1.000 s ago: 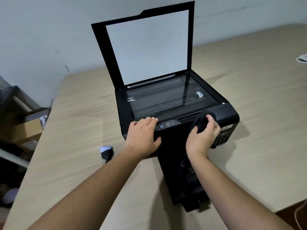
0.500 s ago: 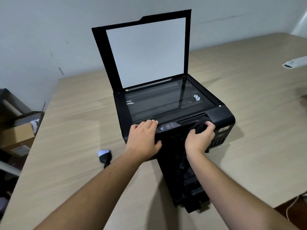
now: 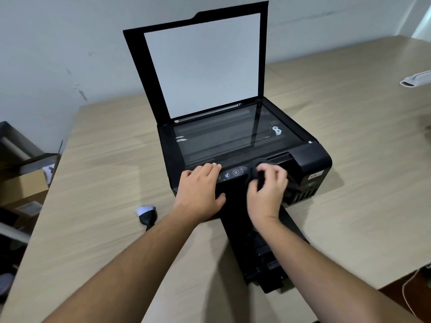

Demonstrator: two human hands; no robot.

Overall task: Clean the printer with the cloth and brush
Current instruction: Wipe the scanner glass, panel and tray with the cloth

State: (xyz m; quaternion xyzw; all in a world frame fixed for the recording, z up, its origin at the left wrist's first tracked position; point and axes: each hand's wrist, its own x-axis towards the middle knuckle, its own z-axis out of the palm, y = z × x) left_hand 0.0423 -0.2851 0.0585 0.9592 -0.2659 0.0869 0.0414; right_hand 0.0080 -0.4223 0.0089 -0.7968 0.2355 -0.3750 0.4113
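Note:
A black printer (image 3: 312, 157) stands on the wooden table (image 3: 105, 183) with its scanner lid (image 3: 200, 64) raised and the glass (image 3: 233, 136) bare. Its output tray (image 3: 263, 257) sticks out toward me. My left hand (image 3: 198, 194) lies flat on the front left corner, fingers beside the control panel (image 3: 233, 173). My right hand (image 3: 268, 190) is blurred and grips a black cloth (image 3: 255, 170) against the printer's front top edge, just right of the control panel. A small brush (image 3: 147, 214) with white bristles and a black handle lies on the table left of the printer.
A white object (image 3: 415, 79) reaches in at the right edge above the table. Cardboard boxes and shelving (image 3: 21, 183) stand off the table's left side. A white cable (image 3: 408, 290) hangs below the table's right corner. The wall is close behind the printer.
My right hand has slid the cloth leftward along the printer's front edge, from the right corner toward the control panel. My left hand has stayed put.

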